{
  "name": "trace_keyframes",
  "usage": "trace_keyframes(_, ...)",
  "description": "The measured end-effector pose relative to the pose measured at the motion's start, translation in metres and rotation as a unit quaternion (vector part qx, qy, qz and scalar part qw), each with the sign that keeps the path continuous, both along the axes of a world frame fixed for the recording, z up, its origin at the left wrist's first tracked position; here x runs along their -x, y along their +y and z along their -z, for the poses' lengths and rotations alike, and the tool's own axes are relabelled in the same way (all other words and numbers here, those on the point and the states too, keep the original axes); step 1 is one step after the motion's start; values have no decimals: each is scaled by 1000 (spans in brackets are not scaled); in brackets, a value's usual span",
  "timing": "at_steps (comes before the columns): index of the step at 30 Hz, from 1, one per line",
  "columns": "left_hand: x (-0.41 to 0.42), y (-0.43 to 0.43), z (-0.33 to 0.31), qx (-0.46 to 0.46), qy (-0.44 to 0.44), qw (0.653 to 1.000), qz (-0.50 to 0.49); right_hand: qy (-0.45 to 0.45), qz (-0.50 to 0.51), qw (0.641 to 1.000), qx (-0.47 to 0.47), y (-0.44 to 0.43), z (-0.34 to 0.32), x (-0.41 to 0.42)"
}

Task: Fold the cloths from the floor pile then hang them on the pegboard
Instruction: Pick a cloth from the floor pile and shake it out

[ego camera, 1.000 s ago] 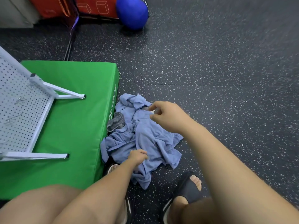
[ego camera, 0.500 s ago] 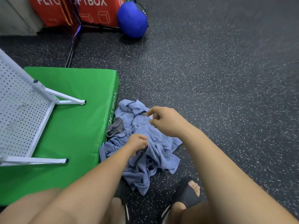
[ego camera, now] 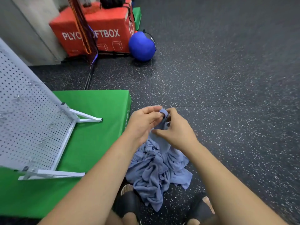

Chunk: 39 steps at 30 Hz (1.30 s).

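**Both hands grip one end of a blue cloth above the pile**

The left hand [ego camera: 142,121] pinches the top end of a soft, crumpled blue-grey cloth [ego camera: 163,114] between thumb and curled fingertips. The right hand [ego camera: 177,133] meets it from the other side, its fingers curled round the same bunched end and its thumb lying across the fabric just below. The two hands almost touch. From this grip the cloth hangs down into the rumpled pile of blue-grey cloths [ego camera: 158,169] on the black speckled rubber floor [ego camera: 227,98], directly beneath the hands and between two feet in black slide sandals [ego camera: 129,202]. Just left of the hands lies a thick green padded mat [ego camera: 90,138], carrying a white perforated metal pegboard [ego camera: 30,125] on white legs. Well beyond the hands stand a red soft box [ego camera: 103,34] and a round blue ball [ego camera: 141,46].
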<state>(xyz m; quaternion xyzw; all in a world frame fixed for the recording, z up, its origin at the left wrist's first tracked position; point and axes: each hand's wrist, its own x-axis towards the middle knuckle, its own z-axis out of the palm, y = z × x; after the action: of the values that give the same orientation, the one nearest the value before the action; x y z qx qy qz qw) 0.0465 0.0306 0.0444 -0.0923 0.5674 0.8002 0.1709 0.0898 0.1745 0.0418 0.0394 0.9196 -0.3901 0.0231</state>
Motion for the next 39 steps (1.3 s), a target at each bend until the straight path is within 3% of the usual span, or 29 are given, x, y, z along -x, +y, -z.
trace_keyframes(4, -13, -2, -37, -88, 54, 995, -11, 121, 77, 989, 34, -19, -9, -5)
trace_keyframes(7, -17, -4, -46, -67, 91, 993, -15, 164, 105, 979, 68, -21, -17, -5)
trace_keyframes(11, -9, -3, -48, -24, 123, 992, -12, 153, 94, 979, 92, -10, -24, 1)
trace_keyframes(14, 2, -9, -50, 87, 187, 979, -13, 145, 65, 982, 100, 2, -41, 4)
trace_keyframes(16, 8, -14, -51, 191, 253, 948, -8, 128, 21, 986, 107, 9, -57, 7)
trace_keyframes(20, 11, -13, -56, 284, 331, 898, 54, 112, -54, 991, 49, 16, -72, 15)
trace_keyframes(23, 9, -10, -57, 240, 316, 910, 121, 107, -60, 990, 68, 17, -73, 15)
trace_keyframes(29, 7, -16, -58, 154, 244, 949, 125, 149, -33, 984, 97, 19, -71, 16)
trace_keyframes(35, 9, -13, -56, 192, 253, 945, 83, 163, -37, 978, 124, 16, -61, 18)
trace_keyframes(39, 13, -20, -57, 201, 252, 945, 56, 78, -89, 971, 206, 15, -51, 21)
